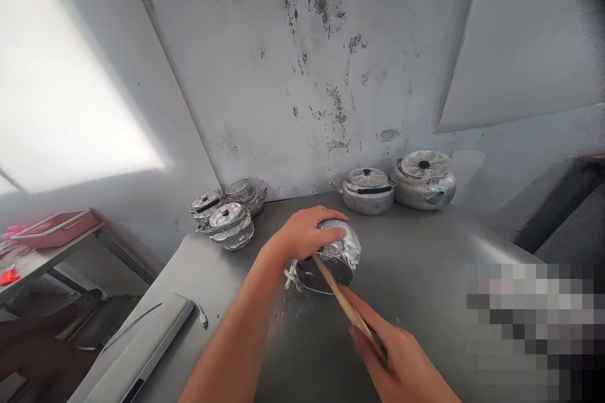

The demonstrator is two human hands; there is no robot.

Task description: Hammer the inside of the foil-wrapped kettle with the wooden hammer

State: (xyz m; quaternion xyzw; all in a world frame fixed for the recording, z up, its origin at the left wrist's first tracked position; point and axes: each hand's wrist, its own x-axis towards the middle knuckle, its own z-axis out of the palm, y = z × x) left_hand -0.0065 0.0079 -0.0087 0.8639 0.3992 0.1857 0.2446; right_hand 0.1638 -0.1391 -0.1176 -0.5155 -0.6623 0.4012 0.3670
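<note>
Head view shows the left hand (305, 234) closed over a tilted metal pot (331, 261) on the grey table (425, 252), while the right hand (399, 362) grips a wooden stick (341, 297) whose tip seems to reach inside the pot.

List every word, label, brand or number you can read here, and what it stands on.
None can be read.
The small silver metal pot under the left hand, the thin wooden stick in the right hand and the lidded silver pots by the wall bear no lettering.
The pixelated patch is unreadable.
</note>
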